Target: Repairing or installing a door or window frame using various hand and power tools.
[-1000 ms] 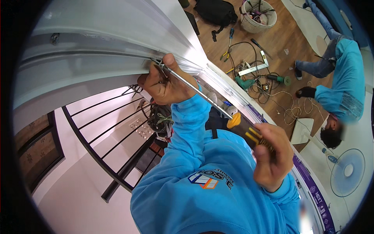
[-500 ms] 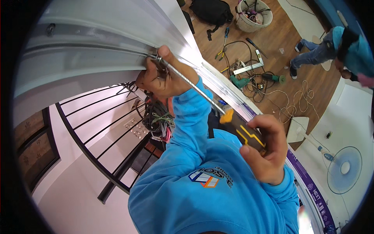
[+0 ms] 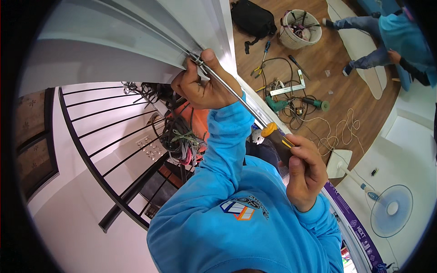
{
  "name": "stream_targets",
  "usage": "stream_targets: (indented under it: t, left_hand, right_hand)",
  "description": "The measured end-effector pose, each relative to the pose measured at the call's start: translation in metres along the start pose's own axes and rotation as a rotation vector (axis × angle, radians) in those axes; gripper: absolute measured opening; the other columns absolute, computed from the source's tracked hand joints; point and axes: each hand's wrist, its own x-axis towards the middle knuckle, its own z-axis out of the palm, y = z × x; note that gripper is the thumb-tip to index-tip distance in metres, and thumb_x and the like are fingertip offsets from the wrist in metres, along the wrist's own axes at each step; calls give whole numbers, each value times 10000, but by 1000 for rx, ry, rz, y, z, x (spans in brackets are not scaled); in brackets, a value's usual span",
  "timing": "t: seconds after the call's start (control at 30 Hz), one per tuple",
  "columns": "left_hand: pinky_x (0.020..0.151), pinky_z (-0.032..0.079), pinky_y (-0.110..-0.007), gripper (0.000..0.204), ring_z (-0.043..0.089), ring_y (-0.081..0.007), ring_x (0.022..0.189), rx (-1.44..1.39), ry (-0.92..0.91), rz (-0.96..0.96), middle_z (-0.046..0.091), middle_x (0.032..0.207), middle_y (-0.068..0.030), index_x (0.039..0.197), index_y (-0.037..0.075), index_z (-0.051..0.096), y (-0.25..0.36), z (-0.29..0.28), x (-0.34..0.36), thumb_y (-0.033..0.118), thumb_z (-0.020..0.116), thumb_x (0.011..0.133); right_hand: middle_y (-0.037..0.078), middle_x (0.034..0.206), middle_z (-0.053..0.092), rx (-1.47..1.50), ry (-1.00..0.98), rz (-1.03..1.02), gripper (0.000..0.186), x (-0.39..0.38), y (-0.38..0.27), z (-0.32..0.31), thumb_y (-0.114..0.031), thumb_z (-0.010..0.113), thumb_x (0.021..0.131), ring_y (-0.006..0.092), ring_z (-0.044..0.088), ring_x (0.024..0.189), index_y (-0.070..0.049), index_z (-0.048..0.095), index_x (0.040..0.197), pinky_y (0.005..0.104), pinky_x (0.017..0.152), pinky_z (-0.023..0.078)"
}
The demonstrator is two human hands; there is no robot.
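Observation:
My left hand [image 3: 200, 86] is raised to the edge of a white metal rail [image 3: 136, 50] and pinches the steel shaft of a long screwdriver [image 3: 236, 102] near its tip, which sits against the rail's groove. My right hand [image 3: 306, 172] is wrapped around the screwdriver's black and orange handle [image 3: 274, 136], lower and to the right. The shaft runs diagonally between both hands. Both arms wear blue sleeves [image 3: 227, 136]. The very tip is hidden behind my left fingers.
A black barred railing [image 3: 98, 150] and a tangled bundle of cables [image 3: 177, 136] lie below the rail. On the wooden floor sit hand tools with a green power tool [image 3: 284, 102], a black bag [image 3: 252, 20] and a basket of cords [image 3: 300, 29]. Another person in blue [image 3: 391, 36] crouches top right. A standing fan [image 3: 391, 209] is lower right.
Both hands keep their hold on the screwdriver while the handle end has shifted slightly. The other person has moved from the right side up toward the top right corner.

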Motion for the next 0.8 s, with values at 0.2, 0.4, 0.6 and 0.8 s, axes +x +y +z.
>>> stream_targets:
  t: [0.2,0.4,0.6,0.8]
  left_hand:
    - [693,482,-314,310,484,-219,874,52,-138,77,463,889,-157,883,-53,554,-3,-10,2,186,738,808]
    - [631,455,-305,439,515,-163,725,37,11,88,461,773,-79,755,-42,559,4,1,4,355,743,796]
    - [714,492,-319,262,501,-206,874,-36,-128,22,450,871,-127,876,-22,546,-5,-9,1,169,718,827]
    - [723,481,-317,275,510,-204,856,-28,-154,3,459,863,-119,892,-16,549,0,-11,3,186,724,824]
  right_hand:
    - [207,1068,612,-77,37,-81,180,4,1,3,61,571,819,209,643,757,5,604,987,275,618,524]
    - [208,1007,622,-263,-24,-208,294,15,-2,7,51,687,701,272,658,767,0,630,985,300,648,529]
    - [211,958,623,-260,-41,-208,317,13,-2,10,65,719,633,258,665,710,4,651,937,273,603,526]
    - [227,914,635,-191,19,-221,268,17,-17,13,68,716,631,228,654,617,41,661,893,245,554,513]
